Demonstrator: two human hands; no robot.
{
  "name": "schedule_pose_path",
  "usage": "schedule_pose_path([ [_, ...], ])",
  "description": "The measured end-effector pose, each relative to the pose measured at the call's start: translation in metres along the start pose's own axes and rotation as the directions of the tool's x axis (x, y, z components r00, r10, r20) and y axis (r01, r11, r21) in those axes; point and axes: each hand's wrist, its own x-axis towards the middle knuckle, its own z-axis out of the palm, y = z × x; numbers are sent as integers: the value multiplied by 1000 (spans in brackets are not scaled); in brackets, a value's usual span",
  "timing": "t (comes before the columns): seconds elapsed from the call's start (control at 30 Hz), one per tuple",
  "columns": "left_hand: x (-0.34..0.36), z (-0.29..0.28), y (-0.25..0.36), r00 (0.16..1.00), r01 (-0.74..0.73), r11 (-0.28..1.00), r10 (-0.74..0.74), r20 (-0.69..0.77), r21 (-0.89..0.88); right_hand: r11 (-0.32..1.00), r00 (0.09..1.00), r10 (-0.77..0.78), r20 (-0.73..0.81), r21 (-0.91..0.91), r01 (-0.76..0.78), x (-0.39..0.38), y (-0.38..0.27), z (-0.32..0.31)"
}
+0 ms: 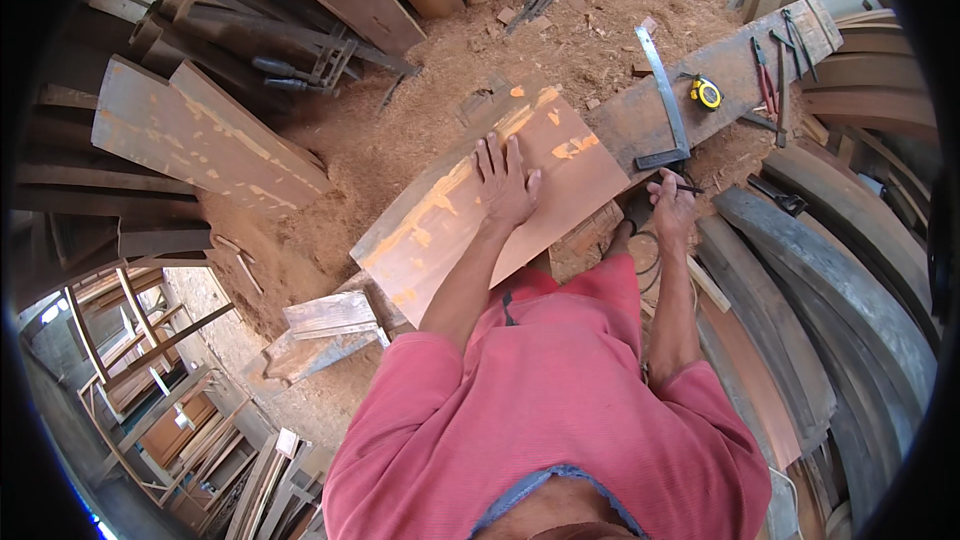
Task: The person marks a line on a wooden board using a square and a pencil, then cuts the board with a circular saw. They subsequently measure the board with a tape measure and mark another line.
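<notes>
My left hand (pixel 508 185) lies flat, fingers spread, on a wide reddish wooden board (pixel 575 190) with orange filler-like patches along its far edge. To the right, my right hand (pixel 674 202) is closed round a thin dark pencil-like stick (pixel 692 189) that points right. Just beyond that hand, a metal try square (pixel 665 105) rests on a long worn plank (pixel 625 125). Farther along the plank sit a yellow tape measure (pixel 706 93), red-handled pliers (pixel 765 80) and a hammer-like tool (pixel 782 90).
Wood shavings (pixel 590 25) cover the floor beyond the board. Curved timber pieces (pixel 800 250) are stacked at the right. Two patched boards (pixel 200 140) lean at the left near bar clamps (pixel 320 60). A small wood block (pixel 330 315) sits left of my left arm.
</notes>
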Motion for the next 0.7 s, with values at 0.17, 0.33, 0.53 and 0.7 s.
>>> schedule_pose_path([
  [0.17,-82,-18,-7,985,-98,995,98,144,-9,957,955,-229,187,-137,256,19,30,5],
  [0.33,-151,-37,-8,961,-92,991,112,251,-93,871,912,-307,272,-305,384,22,30,27],
  [0.53,-152,-27,-9,970,-95,995,90,228,11,854,898,-265,350,-348,387,29,34,32],
  [0.7,-127,-32,-30,963,-32,997,48,265,-64,861,923,-219,316,-382,335,36,42,30],
])
